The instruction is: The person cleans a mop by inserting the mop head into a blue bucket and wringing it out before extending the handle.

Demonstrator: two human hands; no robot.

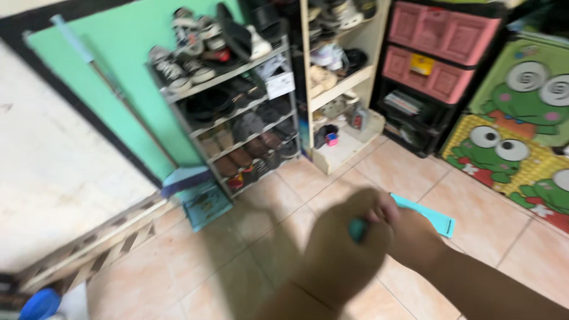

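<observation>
Two hands meet on a teal strip above the tiled floor.

Both hands are blurred: the left hand curls shut around the strip's near end, and the right hand closes on it just beside; their fingertips are hard to make out. The flat strip runs long-axis up-left to down-right, its far end pointing right. A white tag hangs on the shoe rack; a yellow label sits on a pink drawer. A blue lid is cut off at bottom left.
</observation>
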